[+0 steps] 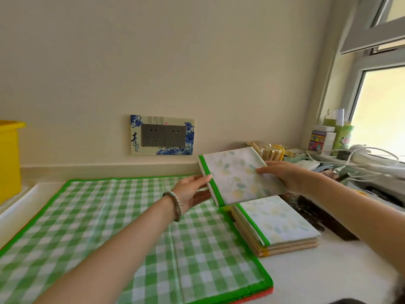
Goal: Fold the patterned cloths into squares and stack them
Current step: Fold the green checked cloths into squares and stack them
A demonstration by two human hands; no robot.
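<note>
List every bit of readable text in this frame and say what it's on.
"青": large black character on the left side of the socket surround sticker.
Smaller characters beside and below it, and the fine lines along its top: too small to read.
Colourful box: label blurred, unreadable.
Green bottle: print blurred, unreadable.
Folded leaf-print cloth and checked cloth: no text.

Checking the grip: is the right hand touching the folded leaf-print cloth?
Touching. In the head view the right hand grips the folded leaf-print cloth, fingers on top.
</note>
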